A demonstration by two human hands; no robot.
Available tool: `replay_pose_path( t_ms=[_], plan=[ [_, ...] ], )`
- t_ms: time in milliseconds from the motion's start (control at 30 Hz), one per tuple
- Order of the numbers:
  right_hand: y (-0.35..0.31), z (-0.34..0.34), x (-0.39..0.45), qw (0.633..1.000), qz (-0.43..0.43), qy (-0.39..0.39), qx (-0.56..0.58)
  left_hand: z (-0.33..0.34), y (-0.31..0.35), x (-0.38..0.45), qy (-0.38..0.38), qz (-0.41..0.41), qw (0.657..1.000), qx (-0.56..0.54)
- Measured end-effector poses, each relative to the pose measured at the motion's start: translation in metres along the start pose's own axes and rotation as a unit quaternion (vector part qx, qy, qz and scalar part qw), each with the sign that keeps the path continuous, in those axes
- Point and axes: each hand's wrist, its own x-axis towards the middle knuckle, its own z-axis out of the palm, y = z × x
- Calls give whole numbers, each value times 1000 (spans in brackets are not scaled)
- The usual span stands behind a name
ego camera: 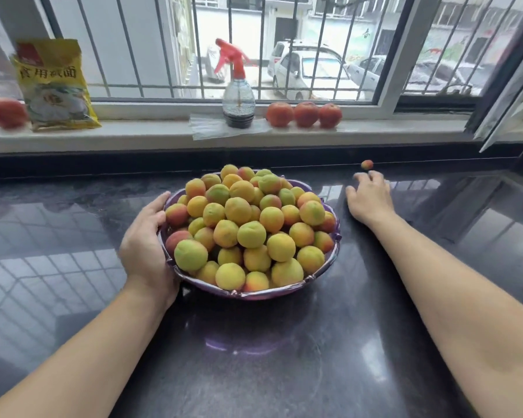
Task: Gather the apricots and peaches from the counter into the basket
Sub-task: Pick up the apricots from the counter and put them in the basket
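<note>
A purple basket point(254, 294) heaped with several yellow-orange apricots point(245, 224) stands mid-counter. My left hand point(145, 242) holds the basket's left rim, fingers curled round its edge. To the right of the basket my right hand point(369, 197) is stretched out over the dark counter, fingers loosely spread and holding nothing. Just beyond its fingertips lies one small loose apricot point(367, 165) near the counter's back edge. Three red peaches point(305, 114) sit in a row on the windowsill, and another blurred red fruit point(5, 112) lies at the sill's far left.
A spray bottle with a red trigger point(238, 95) stands on a clear plastic sheet on the sill. A yellow packet point(55, 86) leans at the left. An open window frame point(507, 95) juts in at the right. The dark counter point(73, 236) is glossy.
</note>
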Motion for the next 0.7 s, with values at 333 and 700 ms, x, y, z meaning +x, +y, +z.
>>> replay_pose_path(
  t_ms=[333, 700],
  plan=[
    [18, 22, 99, 998, 20, 14, -52, 50, -34, 25, -1, 95, 988, 121],
    [25, 19, 99, 997, 26, 67, -3, 48, -29, 23, -18, 55, 992, 116]
  ],
)
